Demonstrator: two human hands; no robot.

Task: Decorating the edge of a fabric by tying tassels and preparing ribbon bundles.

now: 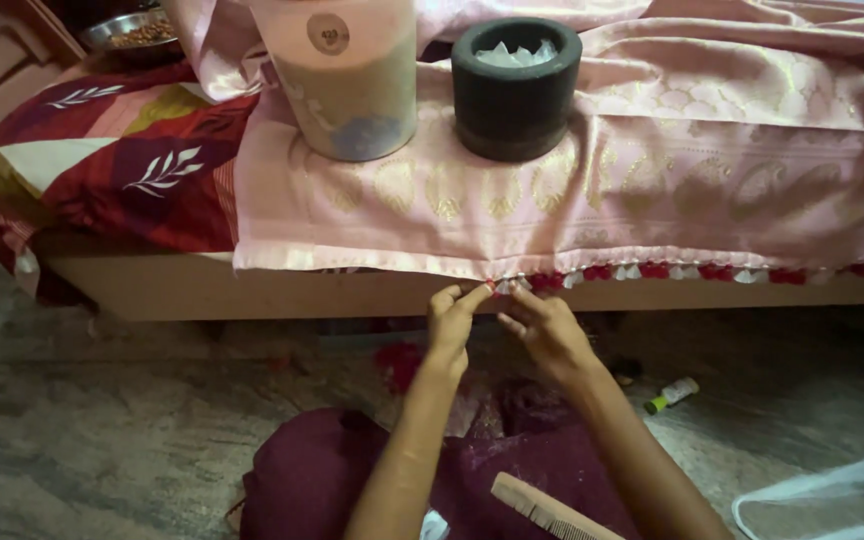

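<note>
Your hands met at the lower hem of the pink cloth point(652, 190), which hung over the front edge of the wooden bed frame point(252, 292). Your left hand point(448, 320) was closed in a pinch — fingertips pressed on a small red tassel point(490, 287) right at the hem. Your right hand point(547, 330) sat just beside it, fingers curled and pinching the same stretch of edge, the two hands nearly touching. The row of red and white tassels point(712, 272) ran along the hem to the right of your hands; the hem to their left was bare.

Above your hands, on the cloth, stood a black stone mortar point(515, 95) holding white pieces, and beside it a tall pale container point(347, 85). A wooden comb point(542, 510) lay on the maroon fabric point(322, 480) in your lap, below your right forearm. A small white tube with a green cap point(674, 394) rested on the floor to your right — well apart from the hem.
</note>
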